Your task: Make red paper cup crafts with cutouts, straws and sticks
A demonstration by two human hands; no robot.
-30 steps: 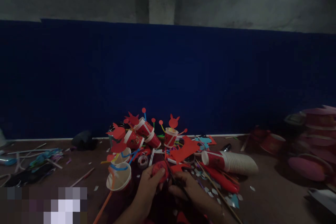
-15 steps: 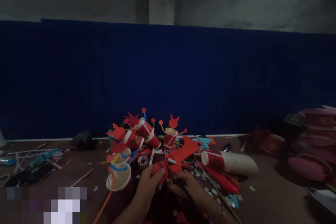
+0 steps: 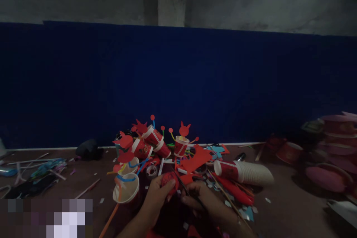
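My left hand (image 3: 156,196) pinches a round piece of red paper (image 3: 167,181) between thumb and fingers. My right hand (image 3: 198,196) is closed around dark scissors (image 3: 184,187), whose blades point up and left beside the paper's right edge. Dim light hides the scissors' handles. Left of my hands stands a white-rimmed paper cup (image 3: 126,190) with blue and orange straws. Beyond them, a red cup (image 3: 181,146) carries a red paper head with pointed ears (image 3: 184,131) and straw arms ending in discs.
A nested stack of paper cups (image 3: 251,173) lies on its side at right. A roll of tape (image 3: 151,171), red paper sheets (image 3: 196,158) and scraps crowd the middle. Thin sticks (image 3: 227,197) lie right of my hands. A blue panel (image 3: 178,85) rises behind the table.
The right hand and scissors have shifted slightly, with the blades a little farther from the red paper. The left hand stays almost in place, still gripping it.
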